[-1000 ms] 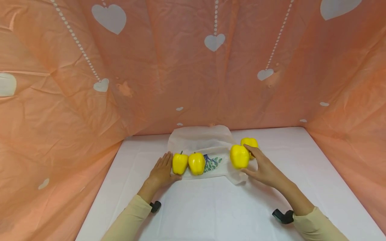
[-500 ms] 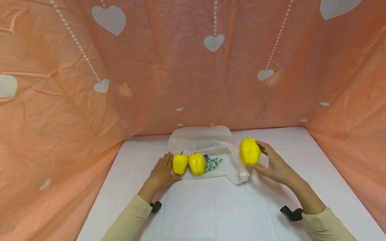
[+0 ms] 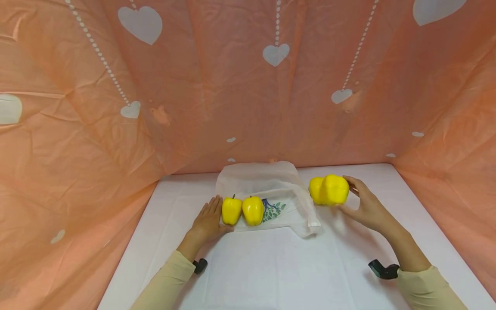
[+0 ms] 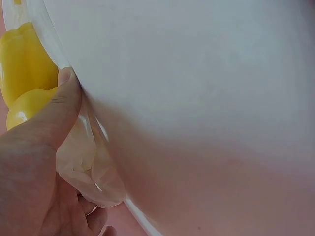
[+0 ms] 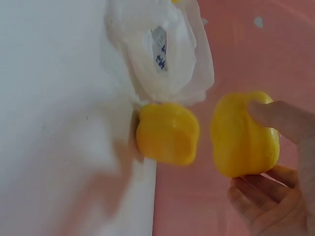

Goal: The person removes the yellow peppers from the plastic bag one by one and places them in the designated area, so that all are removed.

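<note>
In right grip (image 3: 370, 211): yellow pepper (image 3: 336, 189), held | left grip (image 3: 207, 221): straight-fingered, beside two peppers (image 3: 231, 211)

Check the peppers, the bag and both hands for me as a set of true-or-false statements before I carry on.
1. The right hand holds a yellow pepper. True.
2. The left hand is far from every pepper. False: it lies right beside the leftmost pepper.
3. A tree print shows on the pale bag. True.
4. The held pepper touches the pepper to the right of the bag. False: the right wrist view shows a gap between them.
5. Four peppers show in the head view. True.
</note>
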A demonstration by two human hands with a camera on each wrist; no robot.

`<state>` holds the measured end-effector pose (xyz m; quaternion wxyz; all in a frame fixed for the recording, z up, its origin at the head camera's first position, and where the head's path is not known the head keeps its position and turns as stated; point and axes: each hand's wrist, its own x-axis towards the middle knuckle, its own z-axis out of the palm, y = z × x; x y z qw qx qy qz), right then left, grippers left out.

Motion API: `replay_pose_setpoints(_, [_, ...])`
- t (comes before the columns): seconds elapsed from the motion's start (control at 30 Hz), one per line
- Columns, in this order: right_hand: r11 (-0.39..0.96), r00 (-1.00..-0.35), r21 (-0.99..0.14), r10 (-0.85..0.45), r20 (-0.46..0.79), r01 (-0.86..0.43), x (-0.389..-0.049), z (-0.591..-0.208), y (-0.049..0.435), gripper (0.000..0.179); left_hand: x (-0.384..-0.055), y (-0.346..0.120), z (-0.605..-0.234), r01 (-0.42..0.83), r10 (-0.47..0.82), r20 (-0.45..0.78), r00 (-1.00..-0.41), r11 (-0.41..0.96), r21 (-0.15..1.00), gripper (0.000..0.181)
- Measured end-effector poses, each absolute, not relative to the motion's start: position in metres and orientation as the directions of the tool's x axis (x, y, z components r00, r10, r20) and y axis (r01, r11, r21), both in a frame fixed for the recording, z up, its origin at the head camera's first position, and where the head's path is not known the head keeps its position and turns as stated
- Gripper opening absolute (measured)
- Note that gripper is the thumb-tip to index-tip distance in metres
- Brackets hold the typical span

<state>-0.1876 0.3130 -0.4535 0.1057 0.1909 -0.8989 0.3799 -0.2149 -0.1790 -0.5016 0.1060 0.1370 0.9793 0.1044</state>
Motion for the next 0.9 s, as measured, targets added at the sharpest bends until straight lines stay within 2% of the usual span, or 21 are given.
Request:
replay_pose_setpoints(0.47, [0.647, -0.908, -0.643, -0.219, 0.358, -0.409, -0.197, -0.458, 0.335, 0.091, -0.215, -0.180, -0.502, 0.250, 0.296, -0.179, -0.938, 0.938, 0.238, 0.112])
replay_pose_setpoints(0.9, [0.665, -0.951, -0.682, -0.182, 0.248, -0.305, -0.208, -0.469, 0.344, 0.091, -0.214, -0.179, -0.501, 0.252, 0.298, -0.177, -0.938, 0.937, 0.243, 0.111])
